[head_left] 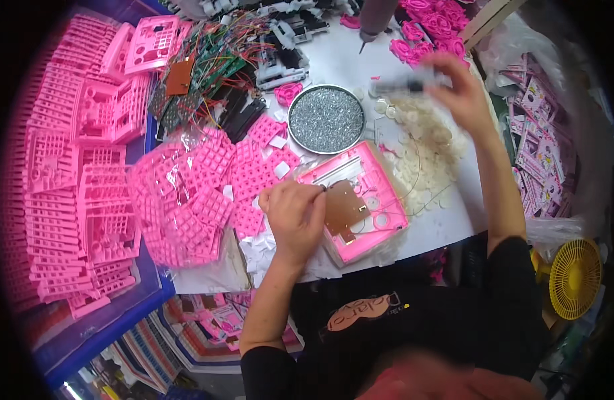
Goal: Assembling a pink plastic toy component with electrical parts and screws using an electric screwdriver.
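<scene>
On the table in front of me lies a pink plastic casing, its open side up. A brown circuit board sits over its left half, with thin wires running from it. My left hand is closed at the board's left edge, fingers curled and thumb against it. Further up on the right, my right hand is blurred, with a grey plastic part between its fingers and thumb. The part's details are smeared. Beyond the casing stands a round tin full of small metal screws.
Pink keypad pieces lie left, partly bagged. Behind them are wired circuit boards. Stacked pink housings fill a blue crate. Translucent discs are scattered right. A dark hanging tool points down at the back. A yellow fan stands right.
</scene>
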Demonstrator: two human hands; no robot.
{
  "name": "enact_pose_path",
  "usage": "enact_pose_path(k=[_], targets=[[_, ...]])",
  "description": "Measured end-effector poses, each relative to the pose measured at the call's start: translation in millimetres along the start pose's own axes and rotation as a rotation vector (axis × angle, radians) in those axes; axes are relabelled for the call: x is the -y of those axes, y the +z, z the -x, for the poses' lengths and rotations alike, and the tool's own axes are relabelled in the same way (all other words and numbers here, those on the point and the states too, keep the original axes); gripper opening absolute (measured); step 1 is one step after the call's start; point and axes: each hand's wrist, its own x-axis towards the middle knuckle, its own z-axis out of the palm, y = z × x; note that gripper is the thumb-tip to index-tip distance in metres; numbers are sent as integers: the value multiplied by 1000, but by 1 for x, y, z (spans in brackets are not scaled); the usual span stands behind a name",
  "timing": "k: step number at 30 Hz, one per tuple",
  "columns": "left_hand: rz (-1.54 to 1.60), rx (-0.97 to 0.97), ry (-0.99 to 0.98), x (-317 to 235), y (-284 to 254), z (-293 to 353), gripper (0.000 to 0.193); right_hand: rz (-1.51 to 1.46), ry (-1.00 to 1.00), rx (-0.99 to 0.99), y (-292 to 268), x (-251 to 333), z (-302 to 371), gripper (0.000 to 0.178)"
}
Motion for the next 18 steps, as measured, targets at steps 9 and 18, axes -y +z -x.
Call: enact_pose_path(k=[9,18], targets=[[66,146,60,6,-7,-15,9,418,66,599,83,74,87,35],[-20,248,278,5,-14,-28,10,317,-409,612,86,64,76,30]])
